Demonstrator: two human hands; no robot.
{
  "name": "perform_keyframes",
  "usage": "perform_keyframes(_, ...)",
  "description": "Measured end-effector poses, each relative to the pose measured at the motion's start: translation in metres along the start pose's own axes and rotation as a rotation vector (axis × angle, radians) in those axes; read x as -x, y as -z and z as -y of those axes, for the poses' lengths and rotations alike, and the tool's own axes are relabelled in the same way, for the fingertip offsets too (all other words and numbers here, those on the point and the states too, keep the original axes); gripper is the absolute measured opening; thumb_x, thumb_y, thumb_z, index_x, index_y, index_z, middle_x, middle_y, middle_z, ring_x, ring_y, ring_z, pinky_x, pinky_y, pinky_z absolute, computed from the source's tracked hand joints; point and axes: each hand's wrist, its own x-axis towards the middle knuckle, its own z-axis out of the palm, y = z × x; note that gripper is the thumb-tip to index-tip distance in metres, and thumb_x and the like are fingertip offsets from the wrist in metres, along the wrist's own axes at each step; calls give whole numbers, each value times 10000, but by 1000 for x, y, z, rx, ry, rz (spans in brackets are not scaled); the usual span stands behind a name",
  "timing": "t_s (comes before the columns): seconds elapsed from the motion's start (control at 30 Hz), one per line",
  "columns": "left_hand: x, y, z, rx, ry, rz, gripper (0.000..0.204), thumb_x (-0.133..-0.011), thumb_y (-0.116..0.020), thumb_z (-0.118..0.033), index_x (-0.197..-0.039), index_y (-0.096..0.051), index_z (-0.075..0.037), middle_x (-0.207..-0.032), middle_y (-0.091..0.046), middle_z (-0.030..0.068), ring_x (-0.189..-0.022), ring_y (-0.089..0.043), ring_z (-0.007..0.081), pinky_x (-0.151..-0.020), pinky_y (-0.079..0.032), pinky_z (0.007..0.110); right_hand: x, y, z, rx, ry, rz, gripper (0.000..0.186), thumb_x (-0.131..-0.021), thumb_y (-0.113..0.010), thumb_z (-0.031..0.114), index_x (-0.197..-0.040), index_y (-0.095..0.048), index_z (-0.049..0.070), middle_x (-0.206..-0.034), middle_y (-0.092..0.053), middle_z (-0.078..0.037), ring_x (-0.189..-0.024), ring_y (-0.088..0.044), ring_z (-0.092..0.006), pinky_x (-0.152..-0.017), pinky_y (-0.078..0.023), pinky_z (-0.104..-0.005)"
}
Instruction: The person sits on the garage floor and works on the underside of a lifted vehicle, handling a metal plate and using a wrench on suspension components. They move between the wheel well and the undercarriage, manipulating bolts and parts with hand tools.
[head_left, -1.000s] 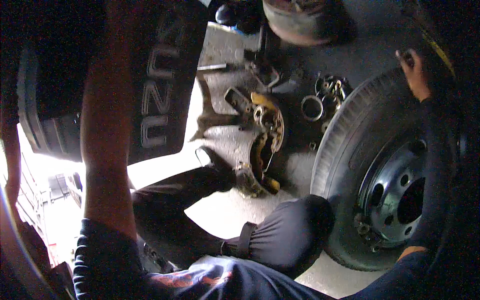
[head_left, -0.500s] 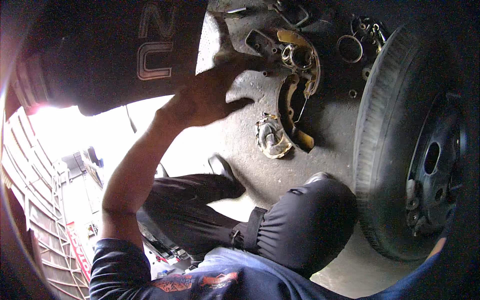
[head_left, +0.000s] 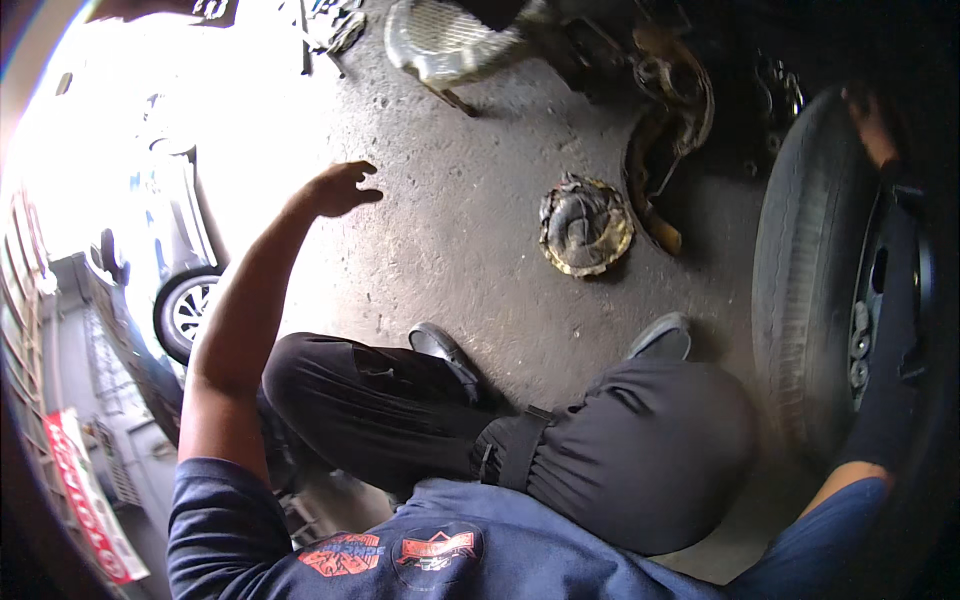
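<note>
My left hand (head_left: 345, 190) hangs in the air left of the middle, fingers apart, with nothing in it. At the right, a car wheel (head_left: 800, 270) with a black tyre and dark rim stands upright beside my right knee. My right hand (head_left: 870, 125) lies on the tyre's upper edge, its fingers stretched out; a dark sleeve covers much of that forearm, and shadow hides part of the hand. Curved, worn brake shoes (head_left: 650, 190) lie on the floor left of the wheel. Next to them sits a round, gold-edged piece (head_left: 585, 225) with a crumpled dark middle.
A pale stool-like thing with a ribbed top (head_left: 450, 45) stands at the far side. Small metal parts (head_left: 785, 90) lie in shadow behind the tyre. At the left, a car wheel with light spokes (head_left: 188, 308) shows near a red and white sign (head_left: 90, 500).
My left hand has drawn back left, away from the brake shoes. My right hand has come into view on the tyre. The view has shifted, and the large dark object at upper left has left it.
</note>
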Motion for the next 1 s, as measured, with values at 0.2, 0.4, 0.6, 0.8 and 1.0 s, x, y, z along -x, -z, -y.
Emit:
perform_keyframes(0.2,-38,3,80,334,43,-268,634,-887,-757,-482,-1318,-617,-38,-1048,-744,201,-967,-712,286,-867,-559,398,96,66,133,125,123,415,749,-940,-646,402,-1517,-400,-8,-1522,-469,-240,-1395,-478,-373,-1160,-389,-431)
perform_keyframes(0.4,-66,-17,127,239,76,-378,636,-889,-685,-582,-1255,-685,-62,-1224,-703,171,-1124,-675,341,-965,-543,437,156,154,303,372,189,804,878,-880,-649,586,-1494,-454,-10,-1520,-475,-239,-1386,-491,-362,-1156,-391,-420)
perform_keyframes(0.6,-66,-50,143,306,85,-166,562,-886,-659,-589,-1024,-778,-57,-1060,-750,159,-1030,-706,319,-907,-552,461,258,223,472,259,791,556,596,-910,-681,450,-1296,-602,4,-1258,-640,-220,-1217,-599,-359,-1059,-471,-449)
perform_keyframes(0.8,-79,-78,174,597,102,-175,526,-878,-682,-553,-916,-743,-32,-863,-719,123,-790,-661,266,-709,-535,431,369,256,576,-236,1238,670,588,-957,-628,456,-1339,-568,13,-1228,-644,-201,-1184,-611,-352,-1031,-482,-440)
perform_keyframes(1.0,-114,-73,173,759,45,-217,477,-880,-699,-501,-821,-684,-28,-684,-644,89,-597,-618,219,-546,-523,398,385,223,596,112,1104,695,511,-931,-644,423,-1271,-613,42,-1223,-653,-216,-1159,-633,-378,-996,-507,-493)
